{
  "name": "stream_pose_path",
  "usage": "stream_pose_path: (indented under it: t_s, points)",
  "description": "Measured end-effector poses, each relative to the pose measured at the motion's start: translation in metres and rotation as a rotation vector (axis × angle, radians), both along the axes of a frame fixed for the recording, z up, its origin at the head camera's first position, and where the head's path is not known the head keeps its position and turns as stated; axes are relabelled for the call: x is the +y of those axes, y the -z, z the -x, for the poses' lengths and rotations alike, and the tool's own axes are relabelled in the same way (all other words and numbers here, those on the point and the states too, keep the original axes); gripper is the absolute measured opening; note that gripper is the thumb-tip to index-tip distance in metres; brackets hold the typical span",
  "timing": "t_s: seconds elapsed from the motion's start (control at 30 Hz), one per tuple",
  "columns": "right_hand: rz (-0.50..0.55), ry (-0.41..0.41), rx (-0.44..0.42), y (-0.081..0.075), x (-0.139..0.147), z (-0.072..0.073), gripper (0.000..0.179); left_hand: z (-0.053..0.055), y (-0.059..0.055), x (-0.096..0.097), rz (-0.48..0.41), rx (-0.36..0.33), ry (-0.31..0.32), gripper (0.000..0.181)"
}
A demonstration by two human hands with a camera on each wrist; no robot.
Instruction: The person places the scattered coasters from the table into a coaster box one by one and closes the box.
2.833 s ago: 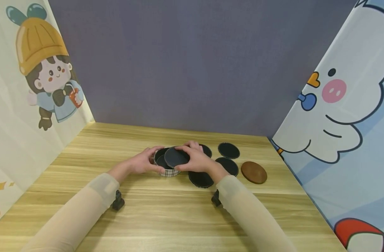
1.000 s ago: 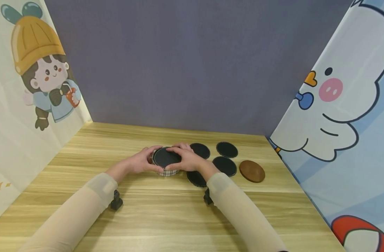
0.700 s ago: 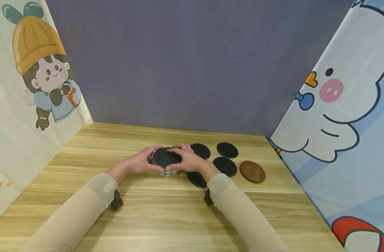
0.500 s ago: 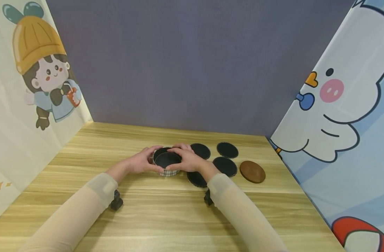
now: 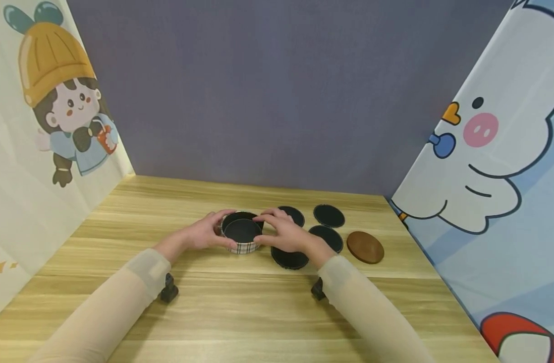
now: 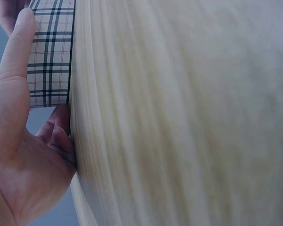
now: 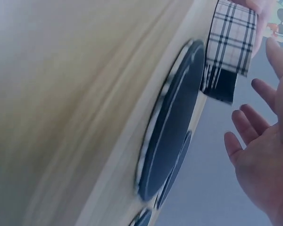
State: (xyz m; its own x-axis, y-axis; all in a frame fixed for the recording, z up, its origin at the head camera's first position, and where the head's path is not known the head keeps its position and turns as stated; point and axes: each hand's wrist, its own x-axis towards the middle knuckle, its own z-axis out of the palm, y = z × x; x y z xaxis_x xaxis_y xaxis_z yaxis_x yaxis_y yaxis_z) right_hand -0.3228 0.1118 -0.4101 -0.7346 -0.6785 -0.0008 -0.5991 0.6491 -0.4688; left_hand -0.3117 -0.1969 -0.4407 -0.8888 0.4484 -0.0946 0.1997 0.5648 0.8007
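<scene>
A round plaid coaster holder [image 5: 245,248], black inside, stands on the table with a flat black disc [image 5: 241,231] low within it. My left hand [image 5: 205,233] grips its left side, thumb at the front and fingers round the back. In the left wrist view the thumb lies along the holder's plaid wall [image 6: 49,61]. My right hand [image 5: 285,233] is at the holder's right rim, fingers spread and relaxed, holding nothing. The right wrist view shows its fingertips apart from the wall, near a dark slot in the holder's side.
Several black round coasters [image 5: 329,216] lie flat to the right of the holder, the nearest coaster [image 5: 289,258] below my right hand. A brown wooden disc [image 5: 366,247] lies farther right. A grey panel [image 5: 259,101] rises behind the wooden table [image 5: 240,307].
The black coaster that my right hand held over the holder has been lowered and dropped inside. My right hand has let go and drawn slightly right; the left keeps its grip.
</scene>
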Motion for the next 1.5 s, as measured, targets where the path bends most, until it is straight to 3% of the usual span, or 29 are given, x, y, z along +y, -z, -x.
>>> stream_pose_path:
  t_s: [0.63, 1.03, 1.5]
  points:
    - [-0.075, 0.061, -0.04, 0.005, 0.085, -0.025, 0.064, -0.001, -0.001, 0.0, 0.016, 0.021, -0.014, 0.114]
    - [-0.169, -0.004, -0.043, 0.008, 0.097, -0.028, 0.056, 0.0, 0.0, 0.0, 0.017, 0.021, -0.011, 0.114]
    - [-0.165, -0.015, -0.027, 0.011, 0.099, -0.035, 0.054, -0.001, 0.0, -0.001, 0.015, 0.019, -0.01, 0.114]
